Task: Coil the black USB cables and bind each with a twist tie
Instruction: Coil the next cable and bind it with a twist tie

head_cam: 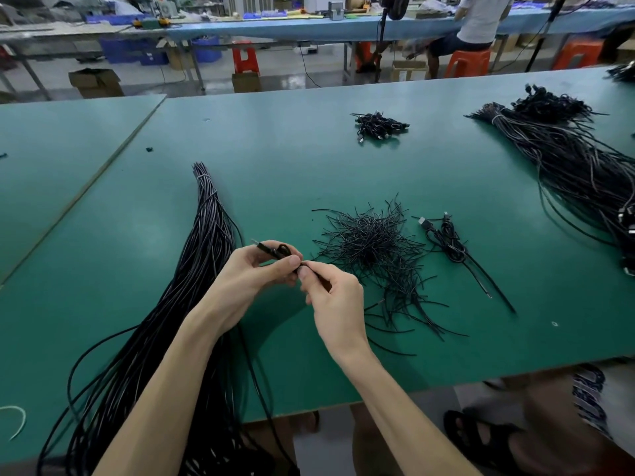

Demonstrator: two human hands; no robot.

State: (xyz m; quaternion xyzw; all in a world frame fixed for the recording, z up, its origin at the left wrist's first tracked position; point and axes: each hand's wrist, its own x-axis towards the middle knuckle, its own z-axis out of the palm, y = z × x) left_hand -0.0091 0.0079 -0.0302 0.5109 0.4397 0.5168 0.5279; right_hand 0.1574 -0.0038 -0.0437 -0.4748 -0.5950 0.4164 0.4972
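Both hands are busy just above the green table (309,159). The left hand (254,269) curls round a small coiled cable (275,250) whose plug pokes out to the far left. The right hand (331,293) pinches a thin black strand (304,268) between thumb and forefinger, right against the left fingertips. Cable or tie, I cannot tell.

Both forearms come in over the near edge and converge, wrists lifted, and the back of the right hand faces up.

A long bundle of loose cables (209,242) runs from far to near under the left forearm and spills over the near edge. The heap of twist ties (374,249) lies just right of the right hand, with one coiled cable (450,243) beyond it. Green surface shows between my hands and the small far heap of bound cables (378,125). A big bundle (567,156) fills the right side.
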